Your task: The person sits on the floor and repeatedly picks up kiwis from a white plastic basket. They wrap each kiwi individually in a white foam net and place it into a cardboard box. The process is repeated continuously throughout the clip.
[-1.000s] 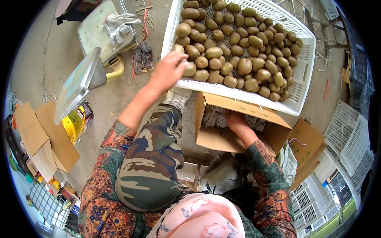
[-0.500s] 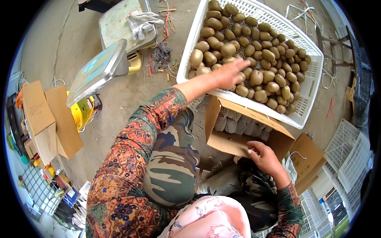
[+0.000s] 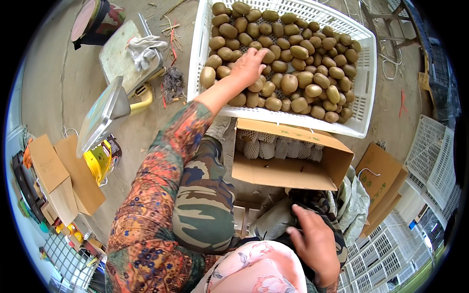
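Observation:
A large white plastic crate (image 3: pixel 367 97) holds many brown kiwis (image 3: pixel 289 83). My left hand (image 3: pixel 248 67) reaches over its near left part. The fingers are bent down among the fruit, closed on a kiwi (image 3: pixel 267 55) at the fingertips. Right below the crate stands an open cardboard box (image 3: pixel 283 172). Along its far side sits a row of kiwis in white foam net sleeves (image 3: pixel 281 148); the near part shows bare cardboard. My right hand (image 3: pixel 315 241) hovers over my lap, with thumb and fingers apart and nothing in it.
To the left are a platform scale (image 3: pixel 124 53) with white gloves (image 3: pixel 145 51) on it, a yellow bucket (image 3: pixel 97 162) and folded cardboard (image 3: pixel 53 171). Another cardboard box (image 3: pixel 381 185) stands right of the open one. Stacked white crates (image 3: pixel 430 156) line the right side.
My left hand has moved left and away from me, from sweeping over the kiwis to touching down among them. My right hand has left the box's near flap and drawn back toward my body.

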Demonstrator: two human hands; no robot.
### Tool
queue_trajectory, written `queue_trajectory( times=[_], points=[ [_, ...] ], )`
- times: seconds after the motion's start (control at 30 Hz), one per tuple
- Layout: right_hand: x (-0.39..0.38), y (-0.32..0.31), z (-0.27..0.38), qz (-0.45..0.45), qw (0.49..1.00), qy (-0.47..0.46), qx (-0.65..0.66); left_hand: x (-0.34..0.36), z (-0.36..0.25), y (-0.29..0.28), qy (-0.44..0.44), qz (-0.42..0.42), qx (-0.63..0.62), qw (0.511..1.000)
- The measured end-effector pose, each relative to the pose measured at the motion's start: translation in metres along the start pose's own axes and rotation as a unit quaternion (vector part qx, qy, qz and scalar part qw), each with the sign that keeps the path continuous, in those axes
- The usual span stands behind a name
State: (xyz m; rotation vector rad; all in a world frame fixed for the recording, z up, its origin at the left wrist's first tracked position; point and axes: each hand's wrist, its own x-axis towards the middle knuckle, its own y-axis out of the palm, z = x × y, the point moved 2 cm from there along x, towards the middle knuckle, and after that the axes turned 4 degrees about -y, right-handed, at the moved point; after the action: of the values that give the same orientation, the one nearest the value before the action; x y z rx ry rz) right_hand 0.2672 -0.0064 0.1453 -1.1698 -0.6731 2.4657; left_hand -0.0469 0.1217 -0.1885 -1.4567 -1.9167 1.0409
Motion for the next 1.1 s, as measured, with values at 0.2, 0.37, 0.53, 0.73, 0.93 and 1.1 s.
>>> queue_trajectory(
  times=[0.2, 0.37, 0.53, 0.73, 0.93, 1.1],
  points=[
    [0.002, -0.012, -0.019, 0.051, 0.993, -0.016, -0.106, 0.055, -0.013, 0.022, -0.016, 0.167, 0.135, 0.977],
    [0.005, -0.039, -0.021, 0.041, 0.994, 0.029, -0.099, 0.053, -0.021, 0.028, -0.102, 0.101, 0.01, 0.99],
    [0.013, -0.049, -0.02, 0.049, 0.996, -0.021, -0.072, 0.097, -0.034, 0.002, 0.038, 0.051, -0.236, 0.97],
    [0.021, -0.058, -0.024, 0.055, 0.996, 0.001, -0.071, 0.153, 0.038, 0.006, -0.125, 0.171, 0.175, 0.962],
    [0.028, -0.061, -0.013, 0.033, 0.996, -0.034, -0.069, 0.155, 0.034, 0.036, -0.185, 0.088, 0.036, 0.978],
    [0.025, -0.047, -0.012, 0.033, 0.992, -0.043, -0.111, 0.142, -0.033, 0.055, 0.028, 0.112, -0.103, 0.988]
  ],
)
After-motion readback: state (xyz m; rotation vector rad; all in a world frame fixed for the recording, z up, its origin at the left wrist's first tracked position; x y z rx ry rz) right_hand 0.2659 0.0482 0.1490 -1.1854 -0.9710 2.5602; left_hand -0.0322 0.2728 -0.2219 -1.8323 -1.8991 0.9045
